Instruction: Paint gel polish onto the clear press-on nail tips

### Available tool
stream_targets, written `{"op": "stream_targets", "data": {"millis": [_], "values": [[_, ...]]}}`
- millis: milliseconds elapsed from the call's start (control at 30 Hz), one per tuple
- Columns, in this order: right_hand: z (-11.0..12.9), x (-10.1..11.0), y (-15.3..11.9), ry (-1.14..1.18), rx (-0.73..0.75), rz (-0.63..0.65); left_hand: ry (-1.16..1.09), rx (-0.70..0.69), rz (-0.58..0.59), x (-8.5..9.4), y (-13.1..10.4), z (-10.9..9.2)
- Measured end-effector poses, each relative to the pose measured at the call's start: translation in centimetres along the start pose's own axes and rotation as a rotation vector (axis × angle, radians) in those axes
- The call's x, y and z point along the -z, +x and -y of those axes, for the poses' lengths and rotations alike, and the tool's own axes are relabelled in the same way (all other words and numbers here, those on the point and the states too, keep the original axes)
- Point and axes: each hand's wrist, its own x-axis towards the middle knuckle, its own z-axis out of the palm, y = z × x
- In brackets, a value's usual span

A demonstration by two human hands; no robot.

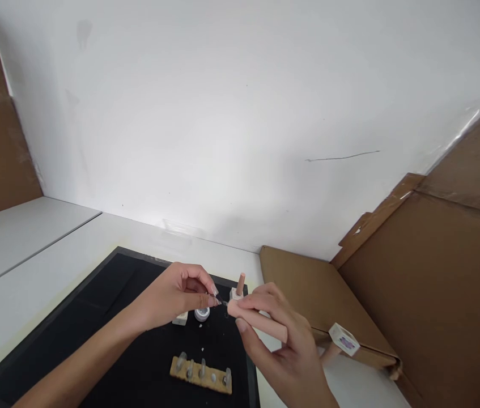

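Observation:
Near the middle of the bottom half, my left hand [180,297] pinches a small clear nail tip [217,301] between thumb and fingertips. My right hand [280,340] is closed around the pale pink cap of a nail polish brush [260,324]. Its thin bristle end points left and meets or nearly meets the nail tip; I cannot tell which. Just behind the brush stands a white polish bottle [236,293] with a pinkish cap. Below my hands lies a tan holder strip [201,375] with several clear nail tips standing on it. A small round jar [201,313] sits beneath my left fingers.
A black mat [107,317] covers much of the white table [14,317]. A pale block [180,319] is partly hidden by my left hand. Right of my right hand is another bottle [344,339] with a purple label, beside a cardboard box [308,283]. A white wall [222,113] rises behind.

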Motion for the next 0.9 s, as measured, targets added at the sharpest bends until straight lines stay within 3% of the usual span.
{"op": "stream_targets", "data": {"millis": [133, 300, 467, 633, 733, 900], "values": [[-0.1, 0.1, 0.0, 0.029, 0.028, 0.052, -0.011, -0.014, -0.019, 0.1, 0.0, -0.2], [-1.1, 0.1, -0.4, 0.068, -0.046, -0.01, -0.017, -0.062, -0.076, 0.4, -0.3, -0.5], [-1.0, 0.3, -0.7, 0.055, -0.115, 0.033, 0.043, -0.035, -0.044, 0.6, -0.8, -0.6], [-0.7, -0.4, -1.5, 0.11, -0.294, 0.095, 0.096, -0.036, -0.025, 0.3, -1.3, -0.5], [-1.9, -1.1, -2.9, 0.141, -0.396, 0.096, 0.133, -0.013, -0.031, 0.2, -1.6, 0.2], [-6.4, -2.9, -7.6, 0.201, -0.57, 0.101, 0.19, 0.079, 0.006, 0.6, -2.4, 2.7]]}}
